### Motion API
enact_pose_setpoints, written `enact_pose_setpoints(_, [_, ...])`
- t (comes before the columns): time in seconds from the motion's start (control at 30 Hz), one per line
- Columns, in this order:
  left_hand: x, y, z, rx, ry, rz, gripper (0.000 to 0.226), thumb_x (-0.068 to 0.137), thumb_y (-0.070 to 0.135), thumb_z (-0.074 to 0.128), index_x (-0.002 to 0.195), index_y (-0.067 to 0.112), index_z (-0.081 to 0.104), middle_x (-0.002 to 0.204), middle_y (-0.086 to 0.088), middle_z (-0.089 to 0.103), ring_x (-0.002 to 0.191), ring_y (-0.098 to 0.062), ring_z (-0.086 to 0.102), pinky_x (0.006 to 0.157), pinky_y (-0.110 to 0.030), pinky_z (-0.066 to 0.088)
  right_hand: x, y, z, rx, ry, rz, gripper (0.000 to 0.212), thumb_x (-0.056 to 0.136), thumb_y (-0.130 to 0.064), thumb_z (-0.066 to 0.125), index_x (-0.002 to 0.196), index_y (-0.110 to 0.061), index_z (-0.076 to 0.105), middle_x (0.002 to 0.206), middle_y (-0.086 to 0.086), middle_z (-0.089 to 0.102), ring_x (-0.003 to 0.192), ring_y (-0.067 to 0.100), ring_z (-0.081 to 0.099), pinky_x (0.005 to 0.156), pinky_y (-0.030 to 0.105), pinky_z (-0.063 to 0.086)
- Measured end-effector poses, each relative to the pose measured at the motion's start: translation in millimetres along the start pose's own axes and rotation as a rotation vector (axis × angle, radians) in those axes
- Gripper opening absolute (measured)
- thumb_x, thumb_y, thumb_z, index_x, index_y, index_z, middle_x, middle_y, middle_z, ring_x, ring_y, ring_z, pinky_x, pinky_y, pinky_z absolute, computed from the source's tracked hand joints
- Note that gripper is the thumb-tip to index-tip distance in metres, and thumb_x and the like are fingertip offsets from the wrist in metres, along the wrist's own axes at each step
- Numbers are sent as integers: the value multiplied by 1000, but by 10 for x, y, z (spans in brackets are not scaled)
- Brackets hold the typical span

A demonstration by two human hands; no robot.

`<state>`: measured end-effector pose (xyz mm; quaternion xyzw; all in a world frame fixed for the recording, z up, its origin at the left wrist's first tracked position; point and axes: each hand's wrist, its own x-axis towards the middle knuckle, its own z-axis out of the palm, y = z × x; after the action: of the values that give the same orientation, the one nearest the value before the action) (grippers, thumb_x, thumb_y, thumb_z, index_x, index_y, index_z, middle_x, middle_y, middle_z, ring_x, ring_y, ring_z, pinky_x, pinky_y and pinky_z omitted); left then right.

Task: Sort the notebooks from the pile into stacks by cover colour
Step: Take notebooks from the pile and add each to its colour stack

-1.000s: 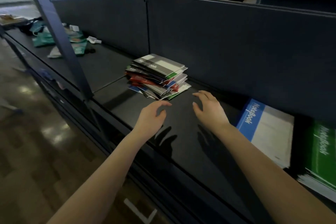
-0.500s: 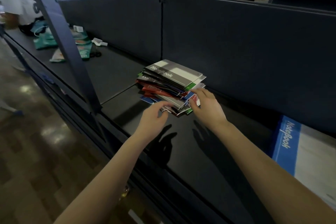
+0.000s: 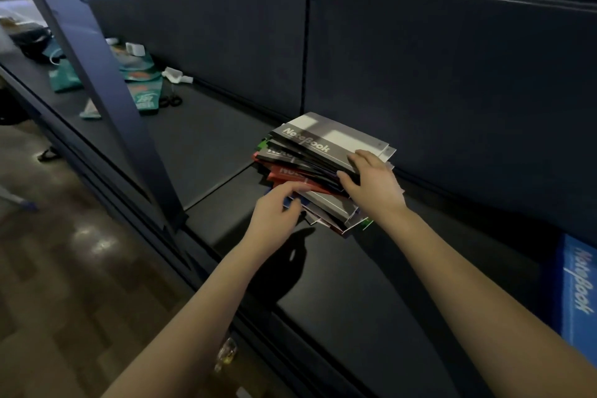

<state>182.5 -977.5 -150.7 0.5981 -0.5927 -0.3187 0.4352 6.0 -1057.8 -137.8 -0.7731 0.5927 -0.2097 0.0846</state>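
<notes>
Head view: left hand (image 3: 274, 213) rests fairly straight fingers against the pile of notebooks (image 3: 323, 142), which sits near the desk's (image 3: 355, 300) back edge. Right hand (image 3: 374, 187) curls round the pile's upper covers. Blue notebook (image 3: 578, 294) lies at the right edge.

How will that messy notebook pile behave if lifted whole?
Probably slides apart: the messy pile of thin glossy notebooks is fanned, edges offset. Single books likely flex; covers look thin. The right hand grips only upper layers, so lower books may stay behind.
</notes>
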Motion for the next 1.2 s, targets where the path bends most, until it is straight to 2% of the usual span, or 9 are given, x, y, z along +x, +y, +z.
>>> enact_pose_setpoints(0.1, [99,-63,-47,17,-3,13,33,95,5,48,107,33,62,105,22,59,93,9,53,72,3,37,71,-10,14,-3,10,24,55,94,-45,50,140,-15,45,147,4,40,137,20,33,114,40,26])
enact_pose_setpoints(0.27, [176,-135,-60,-8,13,22,34,93,2,48,105,29,65,104,19,62,92,16,53,73,4,35,153,-51,-38,-97,2,4,55,94,-52,47,138,-20,48,147,-1,43,136,18,37,107,36,33])
enact_pose_setpoints(0.37, [180,-181,-73,-23,11,10,34,94,3,48,107,29,65,103,17,63,92,4,58,74,-3,41,136,-78,-64,-146,9,-4,53,95,-51,45,138,-21,48,147,-1,43,136,16,37,105,36,35])
enact_pose_setpoints(0.5, [161,-203,-126,8,12,-2,34,95,4,46,105,33,61,97,21,59,70,12,54,65,-3,39,87,-122,-75,-221,30,-44,46,98,-47,41,132,-18,54,141,2,49,131,20,42,99,37,38])
enact_pose_setpoints(0.67, [113,-212,-156,5,9,-19,33,96,5,46,107,33,60,108,18,58,95,7,52,74,6,33,105,-145,-97,-251,27,-45,43,100,-46,37,123,-16,59,126,3,58,118,23,51,90,40,43])
enact_pose_setpoints(0.77, [74,-198,-155,-12,19,-18,33,95,5,47,106,34,60,111,14,61,92,9,53,73,4,35,115,-151,-92,-303,65,-62,43,100,-46,34,114,-16,61,108,3,64,101,25,59,81,40,46])
enact_pose_setpoints(0.97, [-8,-95,-153,-31,39,26,37,94,2,47,107,36,58,108,21,58,96,14,52,74,4,35,149,-131,-137,-328,82,6,47,101,-47,27,113,-19,63,92,8,68,82,29,65,69,36,51])
enact_pose_setpoints(1.1, [-42,-54,-113,-77,54,29,35,95,3,47,117,30,55,116,16,58,114,-2,54,89,-9,40,54,-134,-171,-351,98,-29,48,102,-48,26,111,-18,62,89,8,66,79,28,64,65,35,51])
enact_pose_setpoints(1.2, [-82,6,-61,-148,87,60,39,96,1,45,128,24,48,115,17,57,111,-3,55,100,-23,43,-74,-151,-217,-389,109,-57,48,102,-47,26,111,-17,62,87,9,66,78,30,64,60,32,44])
